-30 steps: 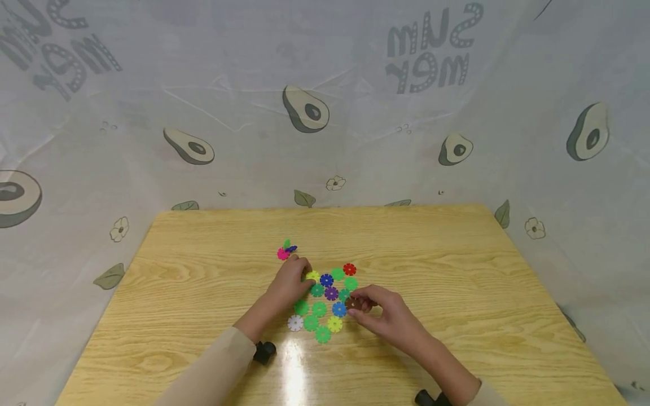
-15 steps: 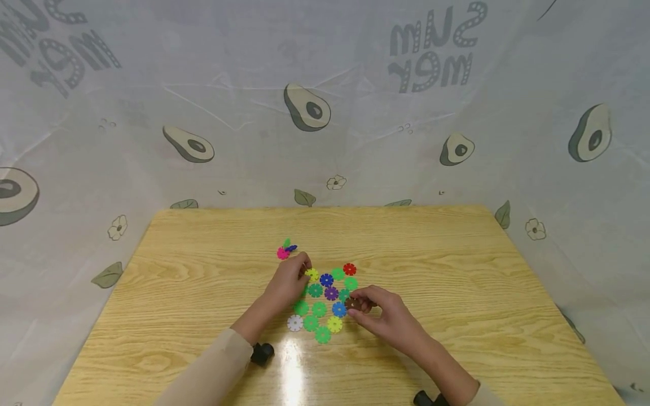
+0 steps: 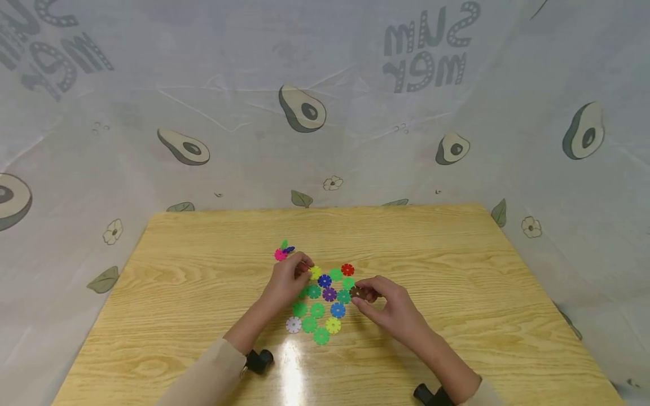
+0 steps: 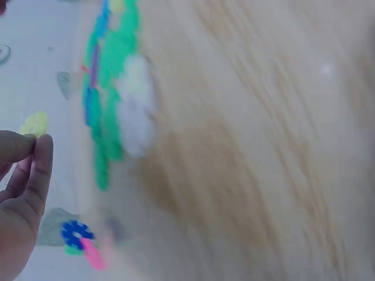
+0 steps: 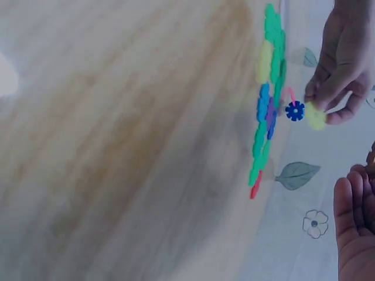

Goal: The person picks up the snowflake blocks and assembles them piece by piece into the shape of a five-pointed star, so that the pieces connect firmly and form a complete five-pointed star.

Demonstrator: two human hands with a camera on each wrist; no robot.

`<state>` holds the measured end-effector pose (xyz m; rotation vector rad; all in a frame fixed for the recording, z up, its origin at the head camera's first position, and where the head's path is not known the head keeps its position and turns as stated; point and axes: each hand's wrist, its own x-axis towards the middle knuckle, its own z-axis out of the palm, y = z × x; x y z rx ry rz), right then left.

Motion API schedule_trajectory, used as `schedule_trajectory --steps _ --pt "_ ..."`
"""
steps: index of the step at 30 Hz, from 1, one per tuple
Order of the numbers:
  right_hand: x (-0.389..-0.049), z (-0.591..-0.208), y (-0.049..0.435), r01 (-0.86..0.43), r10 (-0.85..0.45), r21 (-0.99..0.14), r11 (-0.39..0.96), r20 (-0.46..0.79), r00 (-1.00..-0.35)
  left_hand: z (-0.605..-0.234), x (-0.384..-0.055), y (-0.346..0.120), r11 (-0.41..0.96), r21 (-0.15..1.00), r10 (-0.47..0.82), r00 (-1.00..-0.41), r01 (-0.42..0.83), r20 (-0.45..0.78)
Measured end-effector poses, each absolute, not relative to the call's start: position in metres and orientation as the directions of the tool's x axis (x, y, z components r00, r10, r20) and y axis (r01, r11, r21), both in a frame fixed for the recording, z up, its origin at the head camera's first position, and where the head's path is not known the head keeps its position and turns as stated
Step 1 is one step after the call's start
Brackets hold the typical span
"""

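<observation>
My left hand point(image 3: 286, 279) pinches a yellow notched plastic disc point(image 3: 315, 272) between thumb and fingertips; in the left wrist view that yellow disc point(image 4: 36, 123) is held above the table. A brown notched disc point(image 3: 358, 292) is in the grip of my right hand point(image 3: 398, 307), near the right side of a cluster of discs. Flat on the wood lie a dark blue disc point(image 3: 324, 281), a purple disc point(image 3: 329, 294), a light blue disc point(image 3: 337, 310), a white disc point(image 3: 293, 325), another yellow disc point(image 3: 333, 325), a red disc point(image 3: 347, 270) and several green discs point(image 3: 317, 310).
Beyond my left hand sits a small joined group of discs, with a pink disc point(image 3: 280, 255), a blue disc point(image 3: 289, 250) and a green one point(image 3: 284, 245). The wooden table point(image 3: 457, 254) ends at a printed curtain point(image 3: 355, 141) at the back and sides.
My left hand has raised the yellow disc from the upper left of the cluster. My right hand has shifted slightly away with the brown disc, uncovering more of the light blue disc.
</observation>
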<state>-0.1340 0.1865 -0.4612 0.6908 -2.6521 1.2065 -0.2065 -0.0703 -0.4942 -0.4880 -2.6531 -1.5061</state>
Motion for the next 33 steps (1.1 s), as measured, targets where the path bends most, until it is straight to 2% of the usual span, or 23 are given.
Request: schedule_trajectory --steps 5,10,16,22,33 --pt "-0.138 -0.457 0.185 -0.454 -0.327 -0.671 0.587 0.317 -0.890 -0.475 -0.190 -0.064 0.358 0.874 0.304 -0.926 0.329 0.224" --pt "-0.140 -0.455 0.182 -0.481 -0.337 -0.668 0.568 0.344 -0.876 -0.460 -0.174 -0.059 0.309 0.887 0.364 -0.904 0.344 0.224" --pt "-0.140 -0.454 0.179 -0.506 -0.360 -0.679 0.532 0.359 -0.861 -0.453 -0.162 -0.055 0.277 0.881 0.426 -0.871 0.383 0.245" --pt "-0.139 -0.452 0.178 -0.517 -0.370 -0.679 0.521 0.367 -0.854 -0.451 -0.160 -0.055 0.276 0.871 0.430 -0.863 0.406 0.266" --pt "-0.140 -0.449 0.180 -0.550 -0.462 -0.706 0.446 0.345 -0.817 -0.450 -0.160 -0.058 0.232 0.882 0.462 -0.844 0.410 0.272"
